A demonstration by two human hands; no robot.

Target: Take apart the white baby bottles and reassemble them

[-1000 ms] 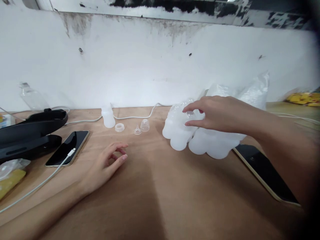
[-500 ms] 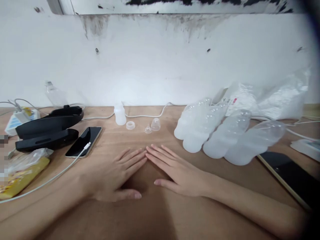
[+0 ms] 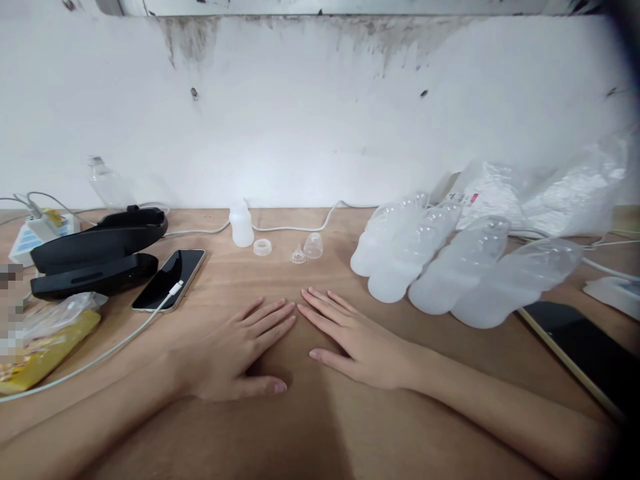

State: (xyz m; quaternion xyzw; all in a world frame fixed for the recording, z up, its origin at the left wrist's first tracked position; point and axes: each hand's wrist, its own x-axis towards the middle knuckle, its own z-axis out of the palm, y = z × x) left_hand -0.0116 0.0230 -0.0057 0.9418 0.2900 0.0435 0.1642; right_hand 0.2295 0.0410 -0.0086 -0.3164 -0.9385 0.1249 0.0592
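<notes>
My left hand (image 3: 245, 350) lies palm down on the wooden table (image 3: 280, 440), fingers stretched out, holding nothing. Beside it my right hand (image 3: 353, 340) rests flat too, its fingertips close to those of the left. Beyond the hands a small white baby bottle (image 3: 242, 225) stands upright near the wall. To its right lie a ring-shaped collar (image 3: 263, 247), a clear silicone nipple (image 3: 298, 254) and a clear dome cap (image 3: 313, 245). Several frosted baby bottles with clear domed tops (image 3: 443, 287) lie on their sides, right of my right hand.
At left are a phone (image 3: 170, 280) with a white cable across it, a black headset-like device (image 3: 97, 250), a yellow snack bag (image 3: 55, 340), a power strip (image 3: 43, 233) and a clear bottle (image 3: 107, 183). A plastic bag (image 3: 555, 187) and a dark tablet-like device (image 3: 575, 347) are at right.
The view has tilted down slightly, so the wall's upper edge sits higher. A slightly wider gap shows between my fingertips; the objects on the table stay put.
</notes>
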